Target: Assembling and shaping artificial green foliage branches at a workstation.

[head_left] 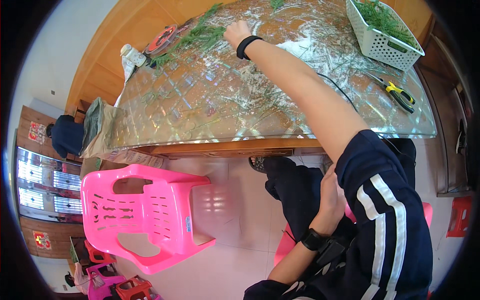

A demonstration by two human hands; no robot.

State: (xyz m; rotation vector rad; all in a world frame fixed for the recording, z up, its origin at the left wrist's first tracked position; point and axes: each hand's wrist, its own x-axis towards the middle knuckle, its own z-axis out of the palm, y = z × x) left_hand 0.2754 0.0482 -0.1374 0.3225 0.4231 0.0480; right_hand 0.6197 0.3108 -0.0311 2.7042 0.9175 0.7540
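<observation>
My right hand [237,33] reaches across the glass-topped table [210,122], its fingers curled closed at the right end of a row of feathery green sprigs [207,37]. Whatever it may hold is hidden. White powder [300,47] and thin green bits are scattered over the tabletop beside that forearm. My left hand [330,200] is low over my lap, close against the right sleeve, which covers its fingers. A black band is on each wrist.
At the right stands a white perforated basket [387,47] of greenery, with yellow-and-black pliers [397,95] before it. A round red-and-black item [162,39] and a white bottle [132,54] sit far left. A pink chair [172,215] is left of my legs; another person [67,135] is beyond.
</observation>
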